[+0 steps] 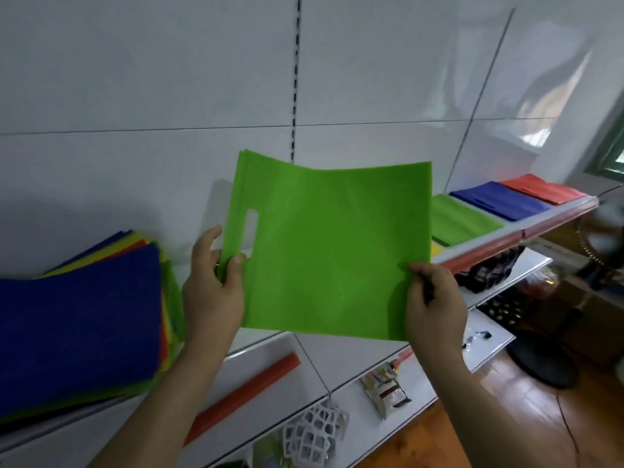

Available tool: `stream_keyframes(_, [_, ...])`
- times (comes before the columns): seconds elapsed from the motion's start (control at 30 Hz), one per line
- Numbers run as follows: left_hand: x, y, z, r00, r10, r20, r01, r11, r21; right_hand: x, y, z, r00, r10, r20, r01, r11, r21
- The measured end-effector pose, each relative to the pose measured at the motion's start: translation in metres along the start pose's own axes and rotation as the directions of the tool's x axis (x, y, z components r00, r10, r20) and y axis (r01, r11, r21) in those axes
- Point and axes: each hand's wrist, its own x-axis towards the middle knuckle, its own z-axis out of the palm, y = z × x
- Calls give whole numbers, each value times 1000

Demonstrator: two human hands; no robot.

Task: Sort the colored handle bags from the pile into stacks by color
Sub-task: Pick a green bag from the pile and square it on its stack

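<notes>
While the left hand (pixel 213 285) pinches the green bag (pixel 332 244) beside its handle slot and the right hand (pixel 434 304) pinches the opposite edge, it hangs taut between pile (pixel 79 315) and green stack (pixel 461 222), probably for flat stacking.

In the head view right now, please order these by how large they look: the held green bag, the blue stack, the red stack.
1. Held green bag, gripped by the left hand and right hand.
2. Blue stack.
3. Red stack.

The stacks lie farther away, and blue only slightly exceeds red, so real sizes may match.
</notes>
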Motion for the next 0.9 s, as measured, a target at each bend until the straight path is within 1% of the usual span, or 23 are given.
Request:
stream_keyframes(0.1, [-23,23,66,998,41,43,-42,998,37,29,48,-51,999,-46,25,49,995,-89])
stream_keyframes(0.2, [-45,42,131,992,72,104,-78,995,55,58,94,-99,997,-29,72,40,987,-158])
stream_keyframes(0.33, [-69,66,215,978,129,162,-143,987,77,92,154,-157,999,3,40,6,978,-210])
stream_keyframes(0.43, [-77,79,269,972,123,201,-141,987,74,114,192,-187,999,46,-10,-47,978,-204])
stream_keyframes(0.53, [-79,85,318,960,132,247,-157,984,87,136,227,-203,995,86,-42,-93,974,-206])
stream_keyframes(0.6, [-78,86,348,950,141,279,-174,980,96,149,249,-206,993,110,-38,-116,963,-242])
stream_keyframes(0.7, [-71,83,395,939,158,305,-196,976,97,178,280,-209,995,95,-15,-95,952,-291])
stream_keyframes(0.83, [-54,80,459,919,207,334,-240,969,58,233,319,-207,994,105,36,-84,927,-366])
stream_keyframes(0.9, [-44,81,488,925,194,327,-225,973,59,263,333,-204,993,105,52,-75,913,-401])
